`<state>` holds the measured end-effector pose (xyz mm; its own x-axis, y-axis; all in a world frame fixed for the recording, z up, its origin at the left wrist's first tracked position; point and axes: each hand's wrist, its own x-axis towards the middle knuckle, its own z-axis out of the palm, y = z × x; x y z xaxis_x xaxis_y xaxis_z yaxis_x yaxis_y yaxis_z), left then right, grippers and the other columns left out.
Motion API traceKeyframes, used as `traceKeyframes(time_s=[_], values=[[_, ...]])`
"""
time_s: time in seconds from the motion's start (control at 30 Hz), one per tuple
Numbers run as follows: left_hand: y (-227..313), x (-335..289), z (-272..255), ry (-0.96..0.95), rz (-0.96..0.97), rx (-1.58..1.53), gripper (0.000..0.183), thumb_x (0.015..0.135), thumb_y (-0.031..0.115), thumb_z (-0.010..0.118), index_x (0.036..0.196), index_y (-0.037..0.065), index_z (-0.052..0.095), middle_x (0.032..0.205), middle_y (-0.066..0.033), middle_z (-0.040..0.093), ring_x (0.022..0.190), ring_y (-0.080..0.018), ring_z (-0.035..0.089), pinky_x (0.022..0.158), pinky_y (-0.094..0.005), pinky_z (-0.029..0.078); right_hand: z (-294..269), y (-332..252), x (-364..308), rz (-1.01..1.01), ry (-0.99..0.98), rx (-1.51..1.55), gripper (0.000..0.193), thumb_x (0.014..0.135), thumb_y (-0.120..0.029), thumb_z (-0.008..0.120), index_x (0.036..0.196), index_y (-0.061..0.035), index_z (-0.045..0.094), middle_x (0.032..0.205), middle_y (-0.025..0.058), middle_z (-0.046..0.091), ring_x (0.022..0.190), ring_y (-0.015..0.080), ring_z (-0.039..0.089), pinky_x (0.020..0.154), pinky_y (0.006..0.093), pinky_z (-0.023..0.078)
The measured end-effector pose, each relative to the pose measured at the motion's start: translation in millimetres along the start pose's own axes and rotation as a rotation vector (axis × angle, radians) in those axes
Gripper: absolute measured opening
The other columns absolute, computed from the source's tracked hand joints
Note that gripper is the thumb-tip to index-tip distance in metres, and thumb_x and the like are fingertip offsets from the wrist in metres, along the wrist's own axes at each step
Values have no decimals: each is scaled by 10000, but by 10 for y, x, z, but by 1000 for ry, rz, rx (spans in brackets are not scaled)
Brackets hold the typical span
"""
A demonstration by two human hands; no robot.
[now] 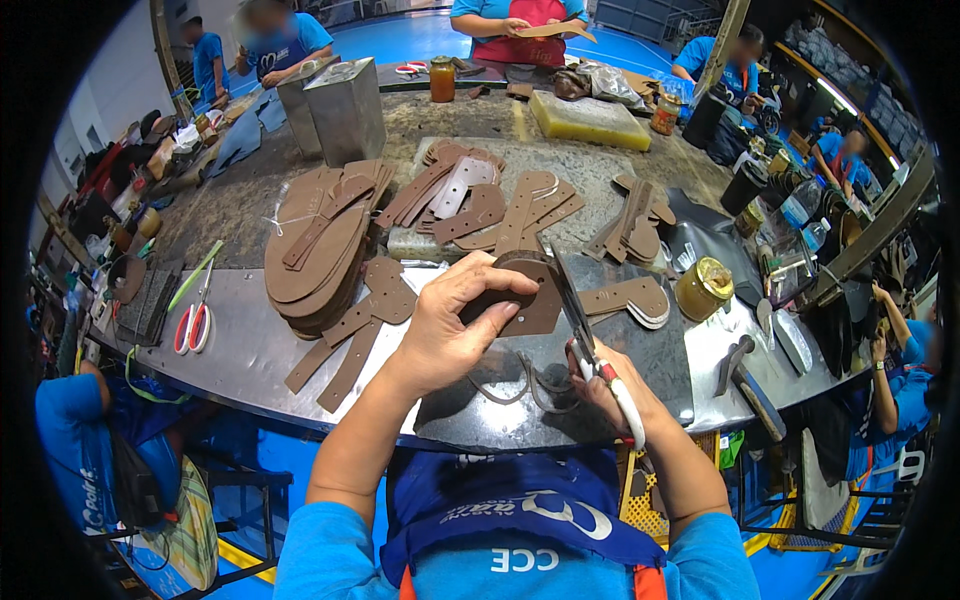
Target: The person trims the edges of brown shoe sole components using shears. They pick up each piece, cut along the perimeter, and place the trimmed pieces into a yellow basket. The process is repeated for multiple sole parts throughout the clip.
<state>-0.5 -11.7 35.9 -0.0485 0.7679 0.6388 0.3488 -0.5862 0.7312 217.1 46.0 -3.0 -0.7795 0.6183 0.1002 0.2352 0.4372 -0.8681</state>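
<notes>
My left hand (452, 318) pinches a brown piece of leather (538, 312) between thumb and fingers, over the near middle of the table. In my right hand (622, 380) are scissors (630, 408) with red and white handles. Their dark blades (570, 298) point away from me along the right edge of the leather piece. Below the piece, a thin curled dark strip (528, 384) lies on the grey metal surface. Left of my left hand are cut brown straps with holes (378, 298). A rounded brown piece with a strap (630, 298) lies just beyond the blades.
Stacked brown soles (310, 245) and piles of cut pieces (465, 190) stand beyond my hands. A second pair of scissors (195, 325) lies left. An open glue jar (705, 288) and a hammer (752, 390) sit right. Metal tins (345, 112) stand farther back; several people work around.
</notes>
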Motion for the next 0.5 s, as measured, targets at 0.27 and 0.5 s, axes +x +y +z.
traceKeyframes(time_s=[0.27,0.5], values=[[86,1,-139,-131,13,95,226,676,-96,599,866,22,633,797,-87,577,713,-186,556,638,-266,444,-37,-1,-125,7,-54,-108,584,783,-625,393,816,-44,435,711,88,462,609,230,482,569,323,406],[120,-36,-134,-267,42,84,229,678,-93,596,868,28,636,807,-97,578,706,-213,582,601,-278,460,-114,-38,-113,-62,-94,-198,409,742,-253,620,972,-29,366,689,181,475,720,424,501,652,442,394]])
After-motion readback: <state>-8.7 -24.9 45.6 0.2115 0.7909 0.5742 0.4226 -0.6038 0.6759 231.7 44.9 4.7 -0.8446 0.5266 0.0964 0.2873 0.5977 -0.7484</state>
